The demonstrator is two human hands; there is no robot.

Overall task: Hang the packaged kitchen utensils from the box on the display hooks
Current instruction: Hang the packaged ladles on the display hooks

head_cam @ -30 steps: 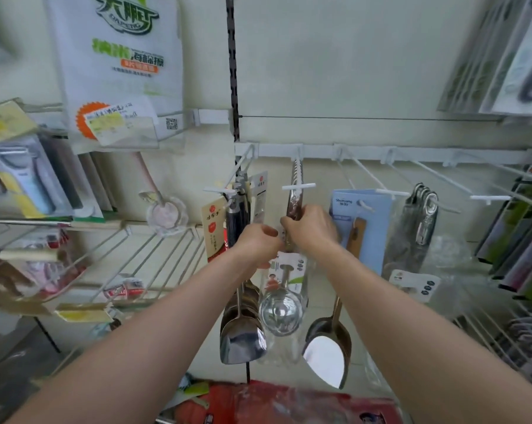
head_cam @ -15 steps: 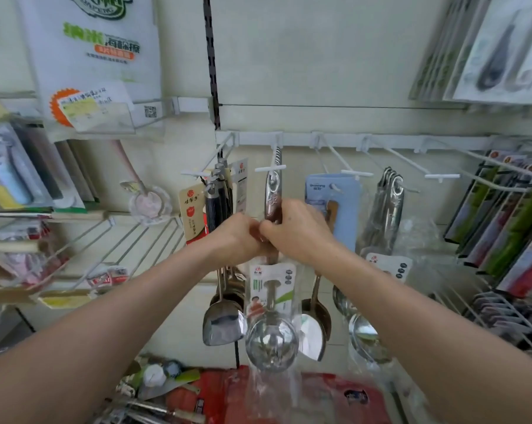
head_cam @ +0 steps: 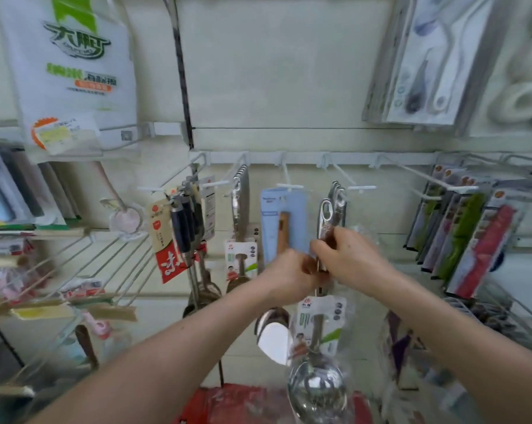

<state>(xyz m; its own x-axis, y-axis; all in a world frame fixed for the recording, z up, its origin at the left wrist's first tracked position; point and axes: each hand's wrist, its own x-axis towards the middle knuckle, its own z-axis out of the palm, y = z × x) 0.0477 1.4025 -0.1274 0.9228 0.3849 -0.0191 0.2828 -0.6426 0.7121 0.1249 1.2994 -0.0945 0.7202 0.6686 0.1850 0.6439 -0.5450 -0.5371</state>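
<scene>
Two bare forearms reach toward a shop display wall, and both hands meet at the centre on the same packaged ladle point(head_cam: 319, 324). The left hand point(head_cam: 290, 272) has its fingers curled round the lower part of the handle. The right hand point(head_cam: 349, 255), just above and touching the left, pinches the handle higher up. The ladle hangs upright in clear wrap, with its printed card below the hands and its shiny bowl low in view, in front of a red box point(head_cam: 237, 402) at the bottom edge. The top of its handle (an oval hole shows there) lies against a bunch of similar steel handles point(head_cam: 339, 194) hanging on a white hook point(head_cam: 361, 187); whether the ladle is threaded onto that hook cannot be told. To the left, under the same white rail point(head_cam: 356, 157), hang a blue card pack point(head_cam: 271, 221) with a wooden handle, another bunch of steel utensils point(head_cam: 240, 203), and black-handled tools point(head_cam: 180, 231). Packaged knives point(head_cam: 472, 237) hang at the right, and a wire shelf point(head_cam: 112, 264) stands at the left.
</scene>
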